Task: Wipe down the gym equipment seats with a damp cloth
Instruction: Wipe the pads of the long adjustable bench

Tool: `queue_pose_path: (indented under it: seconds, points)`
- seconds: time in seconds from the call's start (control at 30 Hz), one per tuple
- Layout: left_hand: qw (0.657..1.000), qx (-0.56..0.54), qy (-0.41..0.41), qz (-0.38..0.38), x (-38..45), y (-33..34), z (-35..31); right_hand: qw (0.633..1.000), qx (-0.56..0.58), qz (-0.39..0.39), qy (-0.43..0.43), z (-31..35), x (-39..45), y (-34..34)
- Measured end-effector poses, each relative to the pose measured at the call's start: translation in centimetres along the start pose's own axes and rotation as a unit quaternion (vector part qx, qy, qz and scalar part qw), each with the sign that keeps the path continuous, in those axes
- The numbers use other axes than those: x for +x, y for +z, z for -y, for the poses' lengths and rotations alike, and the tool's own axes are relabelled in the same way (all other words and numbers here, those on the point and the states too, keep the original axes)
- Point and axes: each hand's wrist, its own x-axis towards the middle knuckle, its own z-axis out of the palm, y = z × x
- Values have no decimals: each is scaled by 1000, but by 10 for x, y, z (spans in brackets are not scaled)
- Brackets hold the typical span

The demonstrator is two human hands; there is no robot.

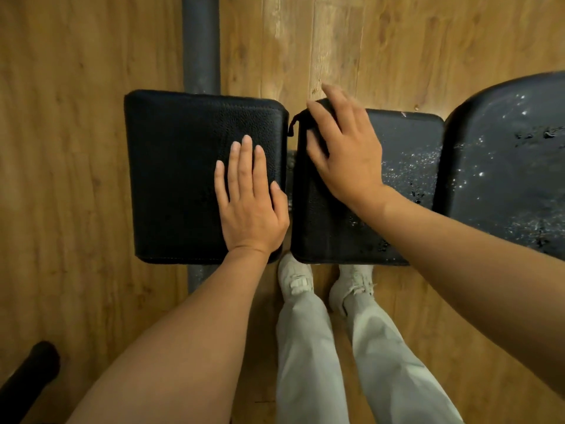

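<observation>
Right hand (345,148) wiping middle seat pad (397,185) with dark cloth (301,133); left hand (249,191) braces left pad (183,166).
Left fingers flat, released. Right fingers spread, pressing cloth at pad's 10 o'clock corner. Cloth looks limp and damp, so better held bunched under the palm. Pads likely slick; droplets toward 3 o'clock. Black-on-black hides cloth's extent.
</observation>
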Motion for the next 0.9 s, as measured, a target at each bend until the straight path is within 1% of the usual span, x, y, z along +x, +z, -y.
queue_pose_path:
  seconds: [0.1, 0.13, 0.23, 0.3, 0.33, 0.4, 0.47, 0.53, 0.57, 0.6, 0.67, 0.8, 0.9]
  points:
    - [1000, 2, 2, 0, 0, 1, 1, 1000, 18, 18, 4, 7, -17, -1]
    - [1000, 2, 3, 1, 0, 1, 1, 999, 30, 35, -13, 11, -30, -3]
    - [1000, 1, 5, 1, 0, 2, 0, 990, 37, 97, -99, 15, -70, -11]
    - [1000, 2, 5, 0, 0, 3, 1, 984, 24, 107, -141, 12, -77, -12]
    - [1000, 2, 4, 0, -1, 2, 1, 983, 18, 103, -148, 8, -72, -11]
    - [1000, 2, 4, -5, -1, 3, 1, 989, 10, 76, -123, 1, -51, -5]
    - [1000, 3, 5, -9, -1, 4, 0, 998, 19, 38, -44, -5, -24, 0]
    - [1000, 7, 5, -11, -1, 4, 0, 998, 36, 23, 38, -8, -5, 2]
    - [1000, 9, 5, -13, -1, 4, 0, 997, 41, 22, 54, -7, -3, 3]
    - [1000, 10, 5, -14, 0, 4, 0, 997, 44, 23, 51, -6, -7, 2]
    - [1000, 9, 6, -17, -1, 4, 0, 998, 47, 33, 6, -2, -26, -2]
    - [1000, 5, 5, -20, -1, 4, 0, 989, 40, 91, -114, -3, -83, -17]
    - [1000, 5, 5, -20, -1, 4, 0, 977, 27, 112, -180, -13, -96, -23]
